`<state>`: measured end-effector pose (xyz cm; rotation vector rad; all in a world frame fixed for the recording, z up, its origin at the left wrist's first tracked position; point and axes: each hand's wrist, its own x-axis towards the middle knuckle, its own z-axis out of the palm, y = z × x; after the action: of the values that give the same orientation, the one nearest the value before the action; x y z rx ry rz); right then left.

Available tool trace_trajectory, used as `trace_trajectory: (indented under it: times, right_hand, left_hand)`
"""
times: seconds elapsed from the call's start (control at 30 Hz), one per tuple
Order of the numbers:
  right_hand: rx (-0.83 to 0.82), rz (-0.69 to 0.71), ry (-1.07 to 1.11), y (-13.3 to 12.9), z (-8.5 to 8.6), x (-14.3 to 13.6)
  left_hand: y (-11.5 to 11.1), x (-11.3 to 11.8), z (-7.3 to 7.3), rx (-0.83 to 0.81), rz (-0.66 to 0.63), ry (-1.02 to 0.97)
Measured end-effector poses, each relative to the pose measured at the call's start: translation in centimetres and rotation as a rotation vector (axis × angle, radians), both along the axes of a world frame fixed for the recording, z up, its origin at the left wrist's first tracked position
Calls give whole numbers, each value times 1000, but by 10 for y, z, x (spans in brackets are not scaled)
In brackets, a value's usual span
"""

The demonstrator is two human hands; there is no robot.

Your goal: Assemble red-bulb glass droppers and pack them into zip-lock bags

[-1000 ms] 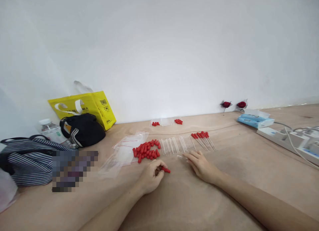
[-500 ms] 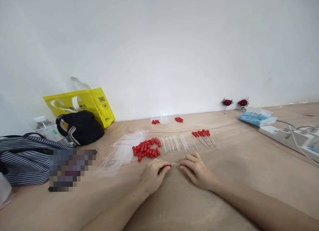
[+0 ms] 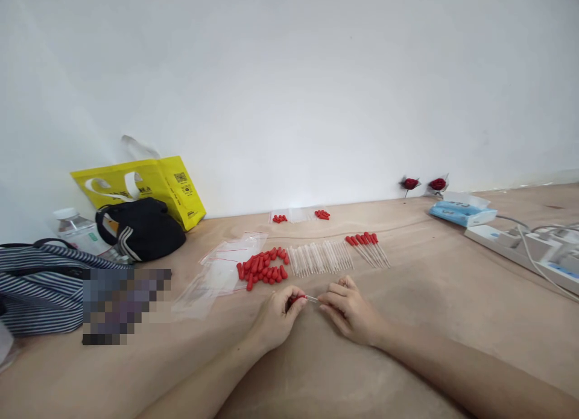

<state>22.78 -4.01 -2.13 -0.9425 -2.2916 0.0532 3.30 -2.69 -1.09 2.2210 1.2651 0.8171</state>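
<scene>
My left hand [image 3: 277, 315] is closed around a red rubber dropper bulb [image 3: 297, 298], its mouth facing right. Between finger and thumb, my right hand [image 3: 349, 310] pinches a thin clear dropper tube [image 3: 312, 299]. The tube's left end meets the mouth of the bulb; how deep it sits is too small to tell. Beyond my left hand lies a pile of red bulbs [image 3: 260, 266]. A row of clear tubes [image 3: 320, 258] lies beyond both hands. Right of that row are several droppers [image 3: 367, 245] with red bulbs on their tubes.
Clear plastic bags [image 3: 212, 274] lie left of the bulb pile. A bag with red bulbs [image 3: 301, 214] rests by the wall. At left are a yellow bag [image 3: 181, 193], black pouch [image 3: 151, 229] and striped bag [image 3: 43, 289]. A blue tissue pack [image 3: 461, 213] and power strip [image 3: 506, 241] sit right.
The tube and the bulb have come together: a small gap between them has closed. Both hands remain low over the table, and the view has shifted slightly.
</scene>
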Motion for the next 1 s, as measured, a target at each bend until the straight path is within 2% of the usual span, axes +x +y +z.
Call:
trace_trajectory:
  times: [0.27, 0.5, 0.7, 1.0]
  right_hand:
    - [94, 49, -122, 1, 9, 5]
    - [36, 60, -86, 1, 7, 6]
    - [35, 59, -89, 3, 5, -1]
    - [84, 30, -188, 8, 7, 3]
  left_hand:
    - [-7, 1, 9, 146, -75, 180]
    - [-7, 3, 3, 291, -166, 209]
    - [-8, 4, 3, 323, -187, 206]
    - [-4, 3, 8, 259, -174, 182]
